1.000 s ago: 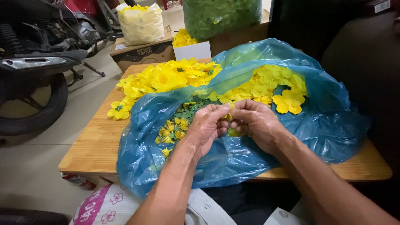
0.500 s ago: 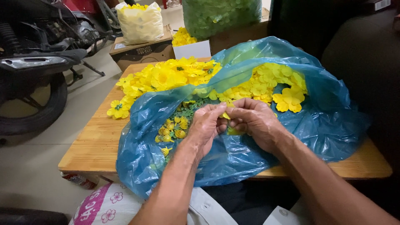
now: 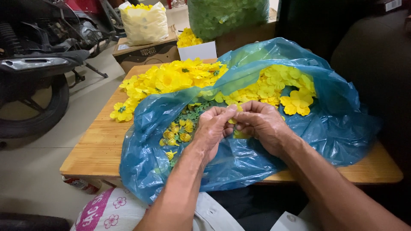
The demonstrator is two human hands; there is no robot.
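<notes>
My left hand [image 3: 212, 130] and my right hand [image 3: 263, 125] meet over a blue plastic bag [image 3: 239, 160] spread on a wooden table [image 3: 100, 145]. Together their fingertips pinch a small yellow flower piece [image 3: 233, 121]. Inside the bag lie loose yellow petals [image 3: 282, 92], small yellow stamen pieces [image 3: 177, 134] and green bits [image 3: 195, 112]. A pile of finished yellow artificial flowers [image 3: 167, 81] rests on the table beyond the bag, to the left.
A motorbike [image 3: 34, 68] stands on the floor at left. Behind the table are a cardboard box [image 3: 145, 53] with a bag of yellow pieces [image 3: 144, 21], a white box [image 3: 198, 49], and a bag of green pieces [image 3: 227, 15]. A printed sack [image 3: 111, 211] lies below.
Both hands stay together over the bag; the fingers have shifted slightly around the small yellow piece. Nothing else has moved.
</notes>
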